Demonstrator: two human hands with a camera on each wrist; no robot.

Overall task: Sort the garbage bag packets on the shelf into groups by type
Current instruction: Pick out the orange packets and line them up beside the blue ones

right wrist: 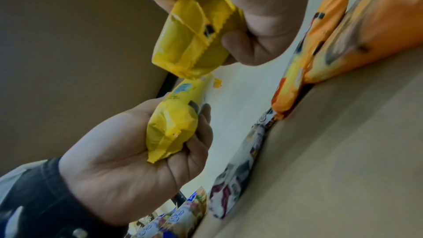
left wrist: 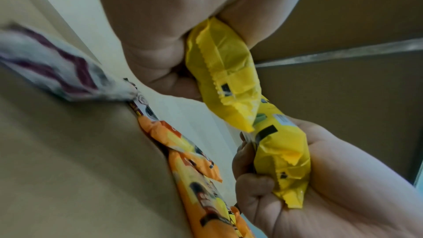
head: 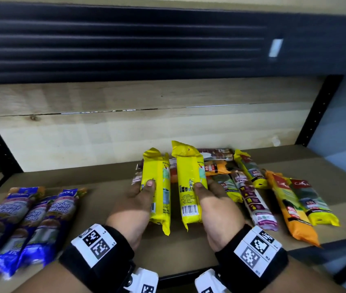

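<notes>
Sorting partway, by the look of it: three blue-and-white plastic packets w/ handle-bag print (head: 26, 216) already grouped side by side at left end of brown wooden shelf board (head: 96, 199), well apart from the rest. Still mixed at right: heap of orange, yellow-green and maroon-white plastic packets (head: 258, 193), overlapping, several types jumbled, some lying under others so count unclear. In hand now: two plain yellow plastic packets, same type. Left hand (head: 134, 210) curled round left yellow packet (head: 157, 191), thumb on front face, fingers wrapped behind; right hand (head: 216, 208) likewise wrapped round right yellow packet (head: 190, 182), thumb on front. Both held above shelf, mid-board, just left of the heap, side by side w/ a narrow gap, not touching in head view. Long axes roughly parallel, running near-to-far; crimped far ends pointing toward pale wooden back panel (head: 104, 132), barcode ends toward the person. Likely next: a yellow group, then the heap at right – a judgement only
</notes>
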